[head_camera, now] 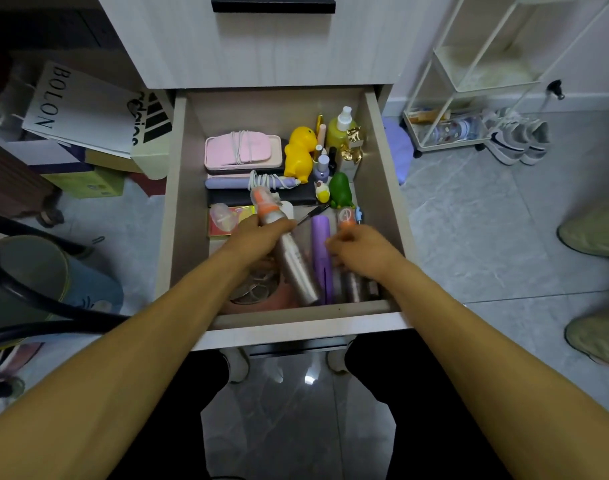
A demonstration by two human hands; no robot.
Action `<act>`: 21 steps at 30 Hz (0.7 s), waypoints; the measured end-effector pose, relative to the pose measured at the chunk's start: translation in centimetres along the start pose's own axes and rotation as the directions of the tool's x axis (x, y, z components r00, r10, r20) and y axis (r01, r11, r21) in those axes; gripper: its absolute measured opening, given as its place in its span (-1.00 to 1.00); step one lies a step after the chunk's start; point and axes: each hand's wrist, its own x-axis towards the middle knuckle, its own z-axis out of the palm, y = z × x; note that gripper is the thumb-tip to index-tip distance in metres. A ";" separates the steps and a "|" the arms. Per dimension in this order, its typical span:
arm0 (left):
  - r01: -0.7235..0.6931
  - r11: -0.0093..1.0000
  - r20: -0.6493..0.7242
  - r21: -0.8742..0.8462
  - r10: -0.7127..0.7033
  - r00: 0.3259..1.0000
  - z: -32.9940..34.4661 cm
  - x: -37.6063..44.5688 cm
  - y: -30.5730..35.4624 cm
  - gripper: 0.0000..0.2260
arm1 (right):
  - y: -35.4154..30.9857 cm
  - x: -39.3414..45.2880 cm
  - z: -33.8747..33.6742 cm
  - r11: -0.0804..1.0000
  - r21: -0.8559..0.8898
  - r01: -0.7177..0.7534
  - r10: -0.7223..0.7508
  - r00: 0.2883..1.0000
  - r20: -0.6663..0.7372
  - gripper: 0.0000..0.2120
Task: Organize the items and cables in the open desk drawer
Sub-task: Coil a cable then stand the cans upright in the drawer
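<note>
I count two silver spray bottles with orange caps, one [289, 251] in my left hand [261, 233] and the other [350, 251] under my right hand [356, 249]. At about one o'clock in the drawer [183, 202] stand one yellow duck figure [299, 154], one green figure [341, 189] and one yellow-green pump bottle [341, 128]. At eleven o'clock lie one pink case [242, 151] wound with a white cable [240, 145], and one lilac stick [242, 183] wound with a second cable [261, 180].

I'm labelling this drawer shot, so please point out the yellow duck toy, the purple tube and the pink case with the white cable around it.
yellow duck toy [299, 152]: head view, on its body.
purple tube [321, 230]: head view, on its upper end.
pink case [223, 152]: head view, on the lid, left of the cable.
</note>
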 end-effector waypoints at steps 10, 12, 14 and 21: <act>-0.044 0.999 -0.055 -0.003 0.044 0.998 -0.8 0.6 -0.4 -0.65 | -4.4 7.8 2.6 0.977 0.100 -0.187 0.196 0.976 -0.089 -0.75; -0.053 0.999 -0.043 0.010 0.053 0.998 -1.0 1.1 -0.4 -0.66 | -5.1 8.4 3.6 0.951 0.191 -0.245 0.259 0.965 -0.049 -0.75; -0.041 0.999 -0.034 0.013 0.041 0.999 -1.2 1.2 -0.6 -0.65 | -5.1 8.6 4.4 0.928 0.222 -0.299 0.316 0.948 -0.044 -0.78; -0.035 0.999 -0.048 0.012 0.035 0.998 -1.7 1.3 -0.9 -0.63 | -4.9 6.1 3.1 0.932 0.177 -0.316 0.319 0.948 0.009 -0.79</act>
